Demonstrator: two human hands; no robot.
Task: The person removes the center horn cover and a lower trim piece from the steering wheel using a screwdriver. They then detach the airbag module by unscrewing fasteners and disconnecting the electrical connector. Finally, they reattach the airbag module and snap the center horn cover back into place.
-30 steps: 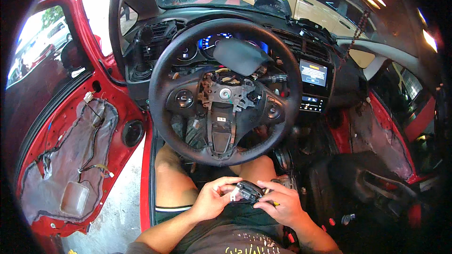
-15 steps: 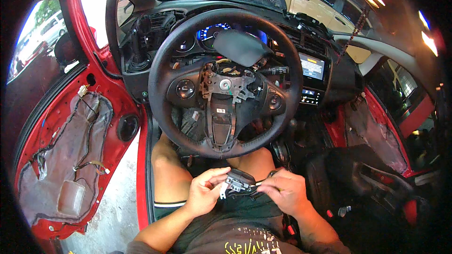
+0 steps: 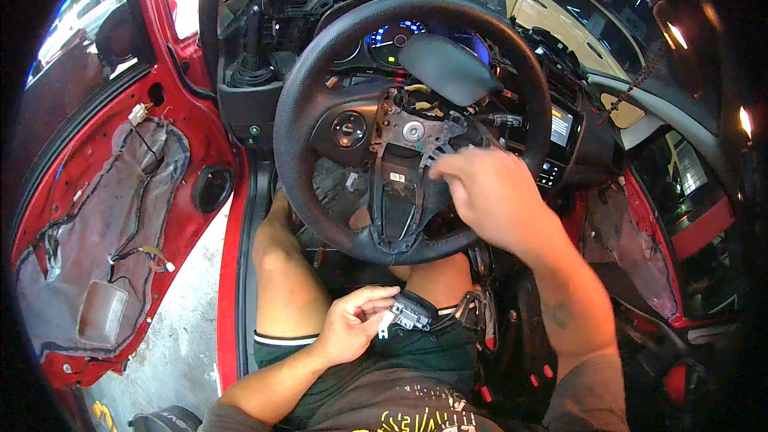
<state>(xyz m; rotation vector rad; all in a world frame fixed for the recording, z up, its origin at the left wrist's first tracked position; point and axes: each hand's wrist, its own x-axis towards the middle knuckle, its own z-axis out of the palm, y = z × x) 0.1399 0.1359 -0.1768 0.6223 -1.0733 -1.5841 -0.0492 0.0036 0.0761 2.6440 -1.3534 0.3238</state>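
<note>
The left hand (image 3: 352, 326) pinches one end of a small black-and-grey module (image 3: 413, 314) in the head view, at six o'clock from the metal hub plate (image 3: 394, 130) of the steering wheel (image 3: 290, 124). The right hand (image 3: 498, 198) curls at about four o'clock from that plate; whether it grasps anything, I cannot tell. The module looks light, stiff and slightly slippery; its pale tab (image 3: 386, 325) seems fragile, so the housing's sides suit fingers best.

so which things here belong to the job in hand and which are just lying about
Job in hand:
- small dark part, held by the left hand
- steering wheel, right hand over it

Seemingly just around:
- red door
- lit screen
- tan truck
</note>
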